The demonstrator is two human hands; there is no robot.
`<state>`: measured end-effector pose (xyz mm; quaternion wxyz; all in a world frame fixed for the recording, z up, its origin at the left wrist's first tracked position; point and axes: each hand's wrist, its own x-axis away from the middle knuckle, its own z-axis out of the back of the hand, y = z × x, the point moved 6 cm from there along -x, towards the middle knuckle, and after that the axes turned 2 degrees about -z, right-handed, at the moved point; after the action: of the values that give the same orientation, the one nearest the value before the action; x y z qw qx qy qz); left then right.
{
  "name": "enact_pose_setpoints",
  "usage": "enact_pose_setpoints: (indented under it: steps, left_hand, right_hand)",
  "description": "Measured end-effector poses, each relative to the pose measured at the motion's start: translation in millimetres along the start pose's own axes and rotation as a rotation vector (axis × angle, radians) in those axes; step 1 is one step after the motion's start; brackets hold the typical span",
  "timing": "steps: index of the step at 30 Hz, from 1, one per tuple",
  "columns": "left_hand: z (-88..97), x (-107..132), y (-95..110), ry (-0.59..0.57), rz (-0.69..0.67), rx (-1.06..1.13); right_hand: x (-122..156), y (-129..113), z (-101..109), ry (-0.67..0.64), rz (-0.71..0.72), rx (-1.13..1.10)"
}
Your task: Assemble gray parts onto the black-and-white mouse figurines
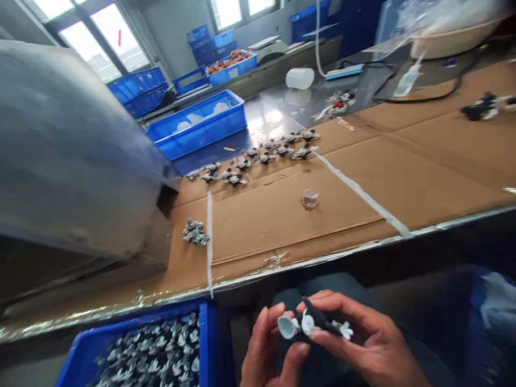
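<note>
Above my lap, in front of the cardboard-covered table, both hands are together on a small black and white toy figure part (318, 321). My right hand (363, 333) pinches its black body between thumb and fingers, and a white glove-shaped hand sticks out to the right. On the left, a pale grey cup-shaped piece (287, 327) sits between the thumb and fingers of my left hand (268, 344). The grey piece meets the white part of the figure; whether they are joined I cannot tell.
A blue bin (213, 344) of similar parts stands lower left. On the cardboard (258, 231) lie a grey parts pile (195, 232), rows of figure parts (264, 157) and a small clear cup (310, 199). A large metal box (80, 150) blocks the left; a blue crate (201, 129) stands behind.
</note>
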<state>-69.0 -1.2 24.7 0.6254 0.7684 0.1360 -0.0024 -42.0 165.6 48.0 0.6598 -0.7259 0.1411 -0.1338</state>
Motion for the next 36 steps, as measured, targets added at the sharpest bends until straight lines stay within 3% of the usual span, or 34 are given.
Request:
enact_pose_setpoints:
  steps: [3,6,10,14,17,20,23,26,30,33,36]
  left_hand:
    - [3.4,9.1,-7.0,0.117,0.272,0.164]
    - [8.5,12.7,-8.8,0.14,0.416,0.265]
    - [29.6,14.8,-0.7,0.183,0.419,0.28]
    - [62.9,21.0,3.4,0.291,0.387,0.243]
    - [110.5,22.0,-1.0,0.389,0.405,0.133]
    - [188.9,19.3,-10.8,0.531,0.447,0.02]
    - [274.3,20.5,-29.5,0.648,0.515,-0.105]
    - [333.1,27.3,-56.6,0.674,0.563,-0.241]
    - [362.0,35.3,-94.6,0.607,0.598,-0.365]
    - [367.3,33.3,-111.2,0.541,0.588,-0.445]
    - [368.9,25.8,-114.6,0.472,0.57,-0.559]
  right_hand:
    - [3.6,22.9,-12.4,0.053,-0.353,-0.151]
    - [12.8,41.8,-38.0,0.018,-0.564,-0.261]
    - [29.9,58.8,-75.9,-0.168,-0.656,-0.339]
    - [45.1,64.2,-104.8,-0.377,-0.658,-0.311]
    - [49.3,61.2,-115.4,-0.477,-0.589,-0.16]
    - [47.5,61.9,-112.4,-0.493,-0.545,-0.024]
    - [43.6,72.7,-98.5,-0.447,-0.597,0.061]
    - [40.7,84.3,-86.3,-0.42,-0.652,0.091]
    - [36.5,87.0,-79.7,-0.353,-0.694,0.106]
    - [31.7,80.2,-77.8,-0.284,-0.701,0.104]
    - [28.1,75.6,-74.3,-0.257,-0.687,0.108]
